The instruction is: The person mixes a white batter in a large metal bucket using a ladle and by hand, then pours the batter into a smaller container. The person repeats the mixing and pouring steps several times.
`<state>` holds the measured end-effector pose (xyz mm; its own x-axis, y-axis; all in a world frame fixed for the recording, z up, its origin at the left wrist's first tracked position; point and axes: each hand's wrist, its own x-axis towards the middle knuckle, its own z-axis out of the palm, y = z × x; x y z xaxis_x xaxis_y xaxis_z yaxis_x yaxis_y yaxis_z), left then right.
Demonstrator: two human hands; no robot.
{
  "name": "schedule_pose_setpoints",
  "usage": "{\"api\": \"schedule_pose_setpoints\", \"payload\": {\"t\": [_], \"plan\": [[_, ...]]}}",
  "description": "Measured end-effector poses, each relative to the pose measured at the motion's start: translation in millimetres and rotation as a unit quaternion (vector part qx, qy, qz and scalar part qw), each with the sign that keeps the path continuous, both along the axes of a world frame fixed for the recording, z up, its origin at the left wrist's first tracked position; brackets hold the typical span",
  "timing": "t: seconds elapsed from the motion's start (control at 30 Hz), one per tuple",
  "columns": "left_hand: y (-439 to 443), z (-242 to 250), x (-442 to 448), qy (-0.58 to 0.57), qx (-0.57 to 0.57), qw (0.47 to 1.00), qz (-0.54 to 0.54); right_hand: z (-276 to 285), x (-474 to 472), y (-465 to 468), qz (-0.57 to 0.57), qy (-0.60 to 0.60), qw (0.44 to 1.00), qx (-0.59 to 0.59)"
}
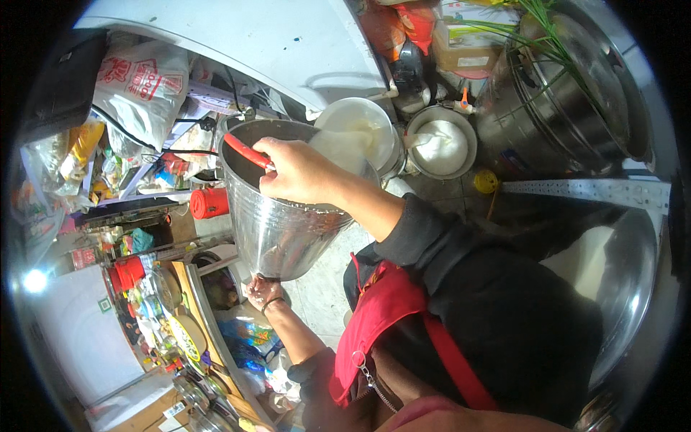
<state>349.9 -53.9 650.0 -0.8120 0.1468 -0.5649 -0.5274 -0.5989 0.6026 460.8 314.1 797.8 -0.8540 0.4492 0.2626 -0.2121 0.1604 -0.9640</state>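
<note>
A tall, tilted metal bucket hangs before me, its mouth leaning towards the upper right. My right hand grips it at the rim, beside a red handle grip. Underneath, my left hand holds the bucket's base, with whitish bits stuck to the skin. Cloudy whitish liquid runs over the rim towards a white round container, which holds pale liquid. The bucket's wall hides part of that container.
A metal pot with white contents stands beside the container. Behind it rises a large steel vat with a tap. A white panel spans the top. Cluttered shelves, a red canister and a wooden-edged counter lie left.
</note>
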Motion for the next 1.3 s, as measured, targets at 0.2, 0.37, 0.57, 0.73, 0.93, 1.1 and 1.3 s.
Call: {"api": "schedule_pose_setpoints", "payload": {"t": [0.2,0.37,0.57,0.73,0.93,1.1,1.3], "plan": [[-23,-12,-16,0.010,0.003,0.999,-0.032,3,7,0,-0.014,0.006,0.999,-0.029],[-27,-10,-22,0.071,0.096,0.982,-0.145,1,8,0,-0.024,0.006,0.999,-0.028],[-32,-12,-33,0.030,-0.003,0.996,-0.079,-5,7,1,-0.038,0.020,0.998,-0.049],[-33,-11,-40,0.051,-0.017,0.996,-0.078,-6,6,3,-0.045,0.029,0.997,-0.051],[-11,5,-34,0.041,-0.026,0.998,-0.029,-8,7,5,-0.044,0.020,0.997,-0.056],[-2,12,-35,0.020,-0.018,1.000,-0.008,-10,5,7,-0.062,0.031,0.996,-0.051],[2,15,-39,0.032,-0.018,0.999,-0.041,-11,8,10,-0.045,0.026,0.996,-0.074]]}}
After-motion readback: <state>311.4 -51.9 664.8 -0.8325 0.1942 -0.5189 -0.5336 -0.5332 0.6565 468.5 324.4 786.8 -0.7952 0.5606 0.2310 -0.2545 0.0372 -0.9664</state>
